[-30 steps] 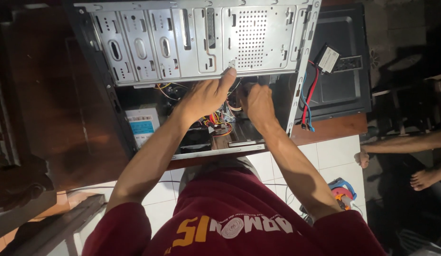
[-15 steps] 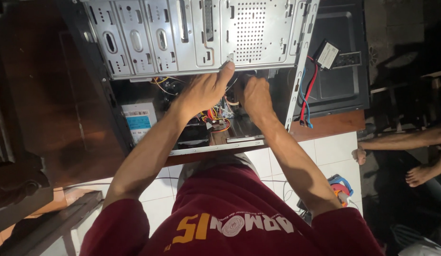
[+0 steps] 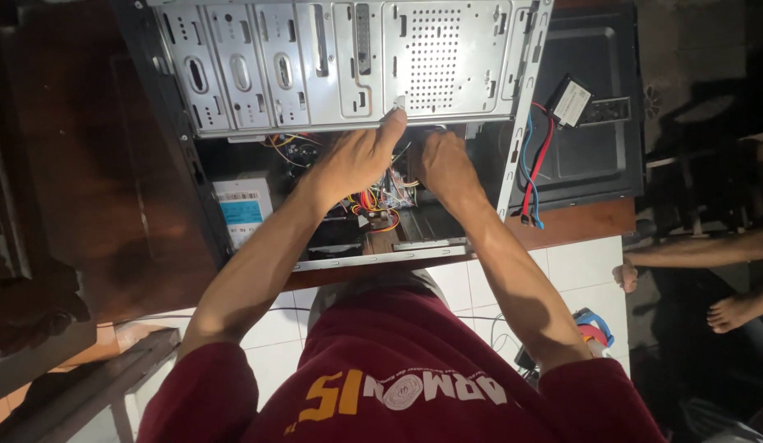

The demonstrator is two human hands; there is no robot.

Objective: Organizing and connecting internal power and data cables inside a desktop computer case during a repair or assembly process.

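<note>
Reaching deep into the open computer case (image 3: 348,57), both hands are busy down among the cables (image 3: 380,201). The left hand (image 3: 357,160) lies over the coloured bundle with its forefinger stretched up to touch the lower edge of the metal drive cage (image 3: 447,49); whether it pinches anything underneath, I cannot tell. The right hand (image 3: 443,164) is curled just beside it, fingers tucked down into the wiring, and its hold is hidden too. How far along? By my reading, midway: the side panel is off, the drive bays look bare, and a small flat drive (image 3: 572,100) lies outside on the dark tray (image 3: 595,164), its red and blue leads (image 3: 533,176) hanging loose over the case edge. The power supply (image 3: 242,209) sits in place at the left
</note>
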